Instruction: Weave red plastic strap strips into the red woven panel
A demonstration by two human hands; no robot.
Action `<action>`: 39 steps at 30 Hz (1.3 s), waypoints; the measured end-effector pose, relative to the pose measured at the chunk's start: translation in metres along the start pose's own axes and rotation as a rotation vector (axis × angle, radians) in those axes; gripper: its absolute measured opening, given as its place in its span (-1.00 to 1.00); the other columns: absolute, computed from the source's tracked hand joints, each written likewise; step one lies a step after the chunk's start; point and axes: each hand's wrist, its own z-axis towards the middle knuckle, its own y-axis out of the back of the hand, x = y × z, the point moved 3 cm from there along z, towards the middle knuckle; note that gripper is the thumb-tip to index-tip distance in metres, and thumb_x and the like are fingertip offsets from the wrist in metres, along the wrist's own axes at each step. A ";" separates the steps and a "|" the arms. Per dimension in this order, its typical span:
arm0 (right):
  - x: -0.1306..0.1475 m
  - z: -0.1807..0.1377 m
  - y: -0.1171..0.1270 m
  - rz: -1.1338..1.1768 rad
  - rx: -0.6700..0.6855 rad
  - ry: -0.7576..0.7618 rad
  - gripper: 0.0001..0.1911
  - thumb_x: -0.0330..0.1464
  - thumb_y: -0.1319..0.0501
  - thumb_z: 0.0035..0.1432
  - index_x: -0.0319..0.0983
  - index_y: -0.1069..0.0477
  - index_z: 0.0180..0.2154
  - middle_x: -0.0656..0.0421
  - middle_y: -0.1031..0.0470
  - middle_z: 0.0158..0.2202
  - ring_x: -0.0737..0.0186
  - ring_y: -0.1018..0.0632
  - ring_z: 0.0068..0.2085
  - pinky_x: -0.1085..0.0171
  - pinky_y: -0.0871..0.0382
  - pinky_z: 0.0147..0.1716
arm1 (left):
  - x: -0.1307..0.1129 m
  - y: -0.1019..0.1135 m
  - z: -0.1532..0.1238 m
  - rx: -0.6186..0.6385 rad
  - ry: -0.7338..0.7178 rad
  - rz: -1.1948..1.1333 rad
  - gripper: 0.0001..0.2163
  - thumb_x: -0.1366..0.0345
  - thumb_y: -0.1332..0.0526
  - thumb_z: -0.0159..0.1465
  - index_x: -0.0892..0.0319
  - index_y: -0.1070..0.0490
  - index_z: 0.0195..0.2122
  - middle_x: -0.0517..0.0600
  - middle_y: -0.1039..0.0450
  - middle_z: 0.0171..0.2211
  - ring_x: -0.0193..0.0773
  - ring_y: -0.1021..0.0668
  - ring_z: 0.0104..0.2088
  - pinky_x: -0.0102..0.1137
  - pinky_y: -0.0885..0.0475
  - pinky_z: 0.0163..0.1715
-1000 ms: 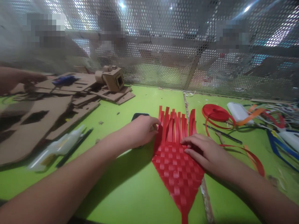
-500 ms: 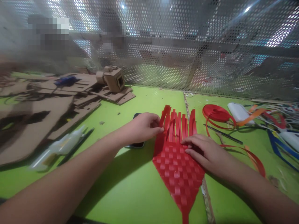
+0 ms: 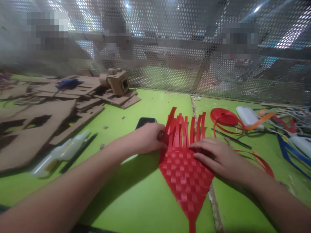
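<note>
A red woven-strip piece [image 3: 183, 173] lies on the green table. It narrows to a tail towards me, and loose red strips [image 3: 179, 129] stick out at its far end. My left hand [image 3: 153, 137] is at the left edge of the weave, thumb and forefinger closed on the outermost strip; some of its fingers are hidden. My right hand [image 3: 215, 153] rests on the upper right of the weave, thumb and fingers apart, fingertips touching near the base of the loose strips. A dark phone [image 3: 145, 121] lies partly covered behind my left hand.
Cut cardboard sheets [image 3: 36, 126] and a cardboard box model [image 3: 118, 82] fill the left. Clear glue bottles [image 3: 59, 152] lie nearer. On the right are a red strip roll [image 3: 224, 117], a dark pen [image 3: 233, 139] and tangled strips. A perforated metal screen [image 3: 165, 51] stands behind.
My left hand has come down and slightly towards me along the weave's left edge, uncovering more of the phone. The loose strips have spread and shifted. My right hand has barely moved.
</note>
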 end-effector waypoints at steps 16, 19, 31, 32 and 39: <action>-0.028 -0.013 0.032 -0.057 0.009 -0.109 -0.76 -0.22 -0.09 0.41 -0.14 -0.51 -0.16 0.08 -0.58 -0.18 0.07 -0.56 -0.19 0.15 -0.42 -0.20 | -0.061 -0.035 -0.031 -0.087 -0.544 0.175 -0.72 0.22 -0.10 0.46 0.16 -0.55 0.03 0.12 -0.54 0.06 -0.05 -0.55 0.06 -0.14 -0.45 0.11; -0.036 -0.014 0.032 -0.089 0.050 -0.132 -0.78 -0.21 -0.12 0.39 -0.14 -0.50 -0.18 0.09 -0.58 -0.20 0.09 -0.55 -0.21 0.16 -0.40 -0.24 | -0.062 -0.059 -0.036 -0.013 -0.628 0.213 -0.40 -0.04 -0.07 0.45 0.23 -0.21 0.40 0.19 -0.13 0.43 0.09 -0.19 0.42 -0.03 -0.13 0.39; -0.044 -0.018 0.033 -0.116 0.093 -0.151 -0.64 -0.05 -0.17 0.34 -0.17 -0.50 -0.32 0.12 -0.52 -0.36 0.16 -0.50 -0.37 0.22 -0.32 -0.38 | -0.052 -0.075 -0.038 0.063 -0.603 0.294 -0.33 -0.10 0.14 0.50 0.20 0.11 0.50 0.08 0.16 0.49 -0.03 0.12 0.48 -0.05 0.05 0.46; -0.044 -0.018 0.032 -0.134 0.090 -0.141 -0.64 -0.06 -0.16 0.35 -0.17 -0.49 -0.32 0.11 -0.52 -0.35 0.14 -0.50 -0.35 0.21 -0.34 -0.36 | -0.053 -0.077 -0.038 0.053 -0.602 0.311 -0.33 -0.09 0.14 0.50 0.20 0.12 0.50 0.07 0.17 0.49 -0.02 0.12 0.48 -0.05 0.06 0.46; -0.045 -0.016 0.026 -0.151 0.100 -0.128 -0.69 -0.11 -0.16 0.37 -0.16 -0.47 -0.31 0.12 -0.50 -0.32 0.14 -0.50 -0.33 0.19 -0.34 -0.32 | -0.066 -0.068 -0.036 -0.052 -0.604 0.320 -0.48 0.08 0.09 0.53 0.26 -0.20 0.39 0.19 -0.19 0.40 0.02 -0.25 0.40 -0.06 -0.14 0.39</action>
